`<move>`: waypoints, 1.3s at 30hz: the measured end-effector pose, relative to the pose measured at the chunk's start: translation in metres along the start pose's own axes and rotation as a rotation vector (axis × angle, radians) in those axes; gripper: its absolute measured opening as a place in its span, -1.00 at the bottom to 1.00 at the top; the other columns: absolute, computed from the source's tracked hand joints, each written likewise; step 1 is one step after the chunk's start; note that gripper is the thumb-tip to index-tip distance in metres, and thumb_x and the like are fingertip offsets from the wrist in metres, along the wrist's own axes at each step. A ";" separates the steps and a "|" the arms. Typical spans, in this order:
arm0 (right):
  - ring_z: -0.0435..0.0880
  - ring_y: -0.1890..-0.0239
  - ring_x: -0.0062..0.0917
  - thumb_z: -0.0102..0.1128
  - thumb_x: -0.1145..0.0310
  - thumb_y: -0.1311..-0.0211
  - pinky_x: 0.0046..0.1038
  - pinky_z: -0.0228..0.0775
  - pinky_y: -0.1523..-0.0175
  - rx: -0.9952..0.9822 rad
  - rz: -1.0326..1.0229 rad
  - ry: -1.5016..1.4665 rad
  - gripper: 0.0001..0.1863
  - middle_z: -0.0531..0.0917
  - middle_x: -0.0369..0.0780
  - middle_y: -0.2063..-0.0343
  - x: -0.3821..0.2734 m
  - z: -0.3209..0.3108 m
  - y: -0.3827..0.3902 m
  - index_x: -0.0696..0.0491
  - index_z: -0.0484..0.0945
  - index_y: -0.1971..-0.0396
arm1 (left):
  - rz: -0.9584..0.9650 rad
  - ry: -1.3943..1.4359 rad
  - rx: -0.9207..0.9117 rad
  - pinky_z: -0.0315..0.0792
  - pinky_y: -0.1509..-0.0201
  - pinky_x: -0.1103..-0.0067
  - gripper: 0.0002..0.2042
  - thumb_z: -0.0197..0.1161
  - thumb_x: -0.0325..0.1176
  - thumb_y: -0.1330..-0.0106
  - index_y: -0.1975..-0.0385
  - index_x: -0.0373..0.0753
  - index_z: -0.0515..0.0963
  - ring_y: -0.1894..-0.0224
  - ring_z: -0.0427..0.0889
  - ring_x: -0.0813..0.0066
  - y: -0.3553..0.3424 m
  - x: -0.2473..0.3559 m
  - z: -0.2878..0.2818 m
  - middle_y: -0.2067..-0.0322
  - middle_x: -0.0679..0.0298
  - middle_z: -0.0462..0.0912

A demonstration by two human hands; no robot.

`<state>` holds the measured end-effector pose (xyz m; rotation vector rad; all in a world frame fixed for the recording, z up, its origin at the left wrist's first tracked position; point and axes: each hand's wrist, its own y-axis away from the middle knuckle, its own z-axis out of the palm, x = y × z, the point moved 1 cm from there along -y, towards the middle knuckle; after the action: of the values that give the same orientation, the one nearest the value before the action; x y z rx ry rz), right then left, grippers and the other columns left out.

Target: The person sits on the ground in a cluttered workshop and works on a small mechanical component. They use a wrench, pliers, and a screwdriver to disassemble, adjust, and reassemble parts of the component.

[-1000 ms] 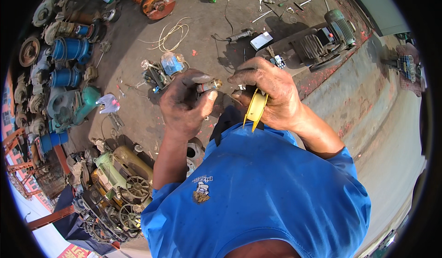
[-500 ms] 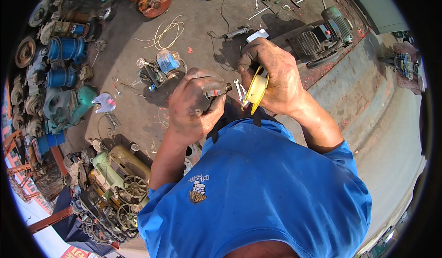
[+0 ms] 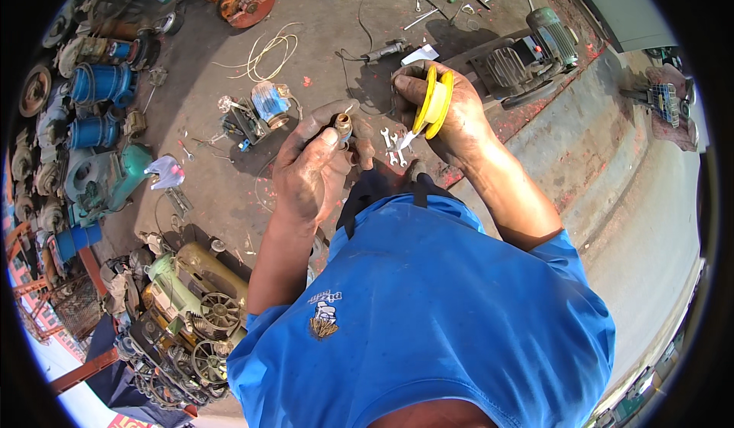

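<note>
In front of my chest, my left hand (image 3: 308, 177) pinches a small brass-coloured threaded fitting (image 3: 343, 125) between thumb and fingers, its open end pointing up. To the right, my right hand (image 3: 463, 124) grips a yellow spool of white thread seal tape (image 3: 437, 102) by its side, the fingers partly hidden behind it. A loose white end of the tape (image 3: 409, 139) hangs from the spool's lower left. The spool and the fitting are held apart. Both hands are smeared with dark grime.
Several wrenches (image 3: 394, 147) lie on the floor beyond my hands. Farther off are a small motor unit (image 3: 267, 105), a power tool with a cord (image 3: 384, 50), coiled cable (image 3: 267, 55) and a large motor (image 3: 508, 67). Old machines (image 3: 99, 83) line the left; a compressor (image 3: 200, 275) stands nearer.
My left hand has turned and loosened its curl, tipping the fitting upright into view. My right hand has turned the spool and raised it slightly, showing the loose tape end.
</note>
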<state>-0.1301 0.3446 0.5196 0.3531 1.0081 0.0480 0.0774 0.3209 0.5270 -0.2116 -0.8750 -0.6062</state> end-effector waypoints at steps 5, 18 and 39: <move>0.62 0.43 -0.54 0.34 0.40 -0.29 -0.49 0.50 0.27 -0.007 0.022 -0.193 -0.79 0.62 -0.24 0.48 0.007 -0.002 -0.003 0.19 0.60 0.17 | -0.010 -0.069 0.140 0.44 0.22 0.43 -0.61 0.27 -0.36 -0.32 -0.10 -0.39 0.51 0.30 0.52 0.40 0.002 -0.019 0.001 0.21 0.15 0.56; 0.66 0.37 -0.54 0.33 0.27 -0.34 -0.50 0.48 0.28 0.123 -0.113 0.011 -0.75 0.68 -0.24 0.36 0.023 -0.024 -0.014 0.13 0.60 0.16 | 0.525 -1.320 0.017 0.44 0.42 0.52 -0.87 0.48 -0.43 -0.19 0.32 -0.27 0.68 0.52 0.56 0.40 0.007 -0.021 -0.014 0.51 0.27 0.57; 0.56 0.50 -0.56 0.42 0.17 -0.28 -0.53 0.35 0.43 -0.017 -0.071 0.130 -0.53 0.64 -0.22 0.41 -0.004 -0.078 -0.036 0.22 0.55 0.01 | 0.155 -1.261 0.536 0.48 0.31 0.54 -0.77 0.45 -0.36 -0.26 0.14 -0.28 0.70 0.38 0.60 0.40 0.050 -0.042 -0.146 0.38 0.29 0.65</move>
<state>-0.2016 0.3307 0.4737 0.3012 1.1479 0.0150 0.1810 0.3183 0.4060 -0.1564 -2.1710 0.0004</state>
